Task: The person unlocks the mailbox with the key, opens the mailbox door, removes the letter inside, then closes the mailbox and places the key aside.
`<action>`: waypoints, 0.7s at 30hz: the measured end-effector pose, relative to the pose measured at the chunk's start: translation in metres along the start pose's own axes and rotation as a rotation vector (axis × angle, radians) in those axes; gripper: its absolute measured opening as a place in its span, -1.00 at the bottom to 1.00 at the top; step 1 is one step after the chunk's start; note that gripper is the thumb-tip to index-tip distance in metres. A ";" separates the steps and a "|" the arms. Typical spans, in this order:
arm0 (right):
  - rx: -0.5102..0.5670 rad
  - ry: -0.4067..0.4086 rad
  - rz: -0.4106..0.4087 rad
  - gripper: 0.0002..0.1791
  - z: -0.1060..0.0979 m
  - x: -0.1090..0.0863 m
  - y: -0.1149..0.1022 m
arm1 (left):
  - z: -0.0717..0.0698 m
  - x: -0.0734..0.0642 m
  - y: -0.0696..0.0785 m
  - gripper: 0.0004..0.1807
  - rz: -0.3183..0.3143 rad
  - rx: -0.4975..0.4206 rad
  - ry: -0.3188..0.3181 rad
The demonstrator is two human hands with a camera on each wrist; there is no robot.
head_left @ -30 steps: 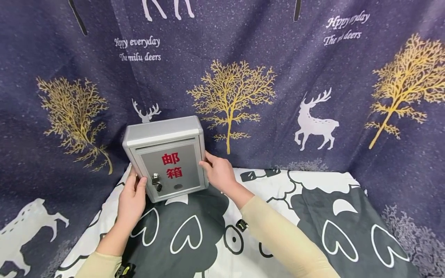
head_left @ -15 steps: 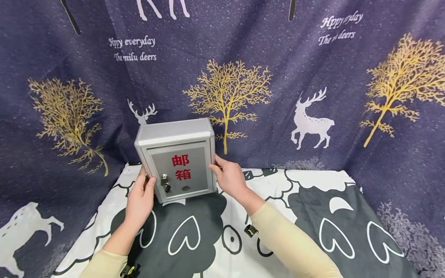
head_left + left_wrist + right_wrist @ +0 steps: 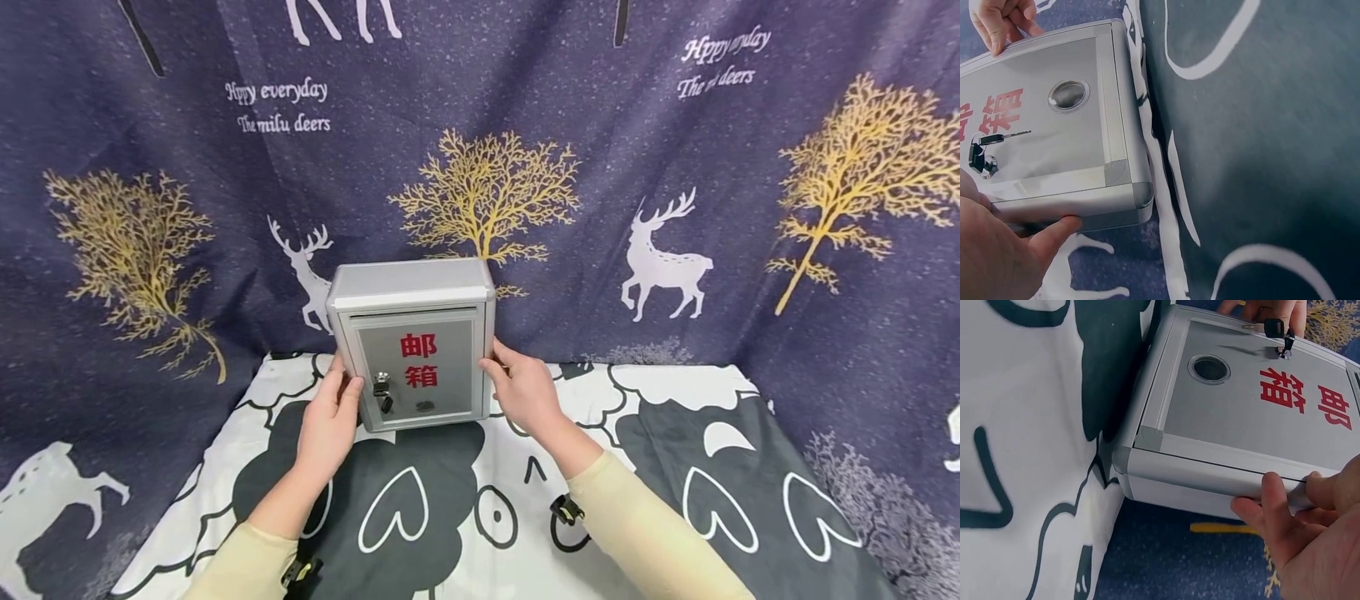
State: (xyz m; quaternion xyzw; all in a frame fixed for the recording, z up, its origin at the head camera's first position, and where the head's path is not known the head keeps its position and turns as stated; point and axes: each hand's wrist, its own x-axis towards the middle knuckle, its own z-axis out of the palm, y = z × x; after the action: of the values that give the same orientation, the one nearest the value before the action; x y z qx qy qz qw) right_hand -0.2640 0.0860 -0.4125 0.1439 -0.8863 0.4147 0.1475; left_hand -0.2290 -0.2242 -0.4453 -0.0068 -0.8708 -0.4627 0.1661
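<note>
A silver metal mailbox (image 3: 390, 346) with two red characters on its door stands upright, its front facing me. My left hand (image 3: 328, 421) grips its left side low down, thumb at the front edge. On the opposite side my right hand (image 3: 528, 392) holds the edge, the thumb in front and fingers reaching behind. Keys (image 3: 996, 139) hang from the lock (image 3: 381, 379) at the door's left. A small oval window (image 3: 1209, 369) sits near the door's bottom. In the wrist views the box's base is right at the cloth; whether it bears its full weight there I cannot tell.
A black-and-white patterned cloth (image 3: 517, 517) covers the surface below. Close behind the mailbox hangs a dark blue curtain (image 3: 562, 100) with printed trees and deer, which also closes in both sides.
Both hands have moved the mailbox to the right along the back of the surface. It has turned slightly and looks straighter now. The head view has shifted a little to the right.
</note>
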 end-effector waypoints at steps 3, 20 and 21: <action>0.008 0.009 0.022 -0.39 -0.004 -0.003 0.003 | 0.005 0.002 0.002 -0.27 -0.007 -0.004 -0.014; -0.018 0.079 0.042 -0.44 -0.028 -0.019 0.028 | 0.040 0.009 0.013 -0.31 0.041 -0.078 -0.052; -0.014 0.076 0.053 -0.43 -0.030 -0.019 0.028 | 0.042 0.010 0.013 -0.31 0.040 -0.085 -0.058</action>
State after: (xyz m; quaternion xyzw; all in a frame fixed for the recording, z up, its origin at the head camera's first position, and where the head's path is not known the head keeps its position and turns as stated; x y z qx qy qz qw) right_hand -0.2527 0.1293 -0.4213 0.1033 -0.8863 0.4177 0.1712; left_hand -0.2477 -0.1838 -0.4536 -0.0448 -0.8543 -0.4957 0.1496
